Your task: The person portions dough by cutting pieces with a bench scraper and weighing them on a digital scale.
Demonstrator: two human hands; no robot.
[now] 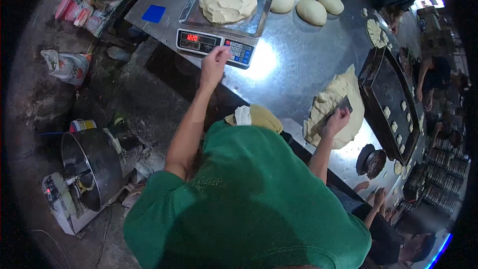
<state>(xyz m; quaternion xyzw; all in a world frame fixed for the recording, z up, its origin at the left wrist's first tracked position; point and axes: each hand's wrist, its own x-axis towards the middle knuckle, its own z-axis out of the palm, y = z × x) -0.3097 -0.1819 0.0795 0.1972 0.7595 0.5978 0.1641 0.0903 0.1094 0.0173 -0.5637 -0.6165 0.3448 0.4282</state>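
My right hand (338,121) grips a dough scraper (343,103), its flat blade resting against a large slab of dough (351,87) on the metal table. The slab's left side is ragged and folded. My left hand (215,65) hovers at the front of a digital scale (199,41), beside its keypad, with fingers curled together and nothing visible in them. Red digits on the scale's display read 1220. On the scale's metal tray (186,15) lies an uneven lump of dough (227,6), apart from both hands.
Several smooth dough rounds (311,12) sit at the table's far side. A blue card (154,13) lies left of the scale. Dark baking trays (391,102) stand right of the slab; co-workers' hands (379,198) are beyond. A mixer bowl (92,164) stands on the floor, lower left.
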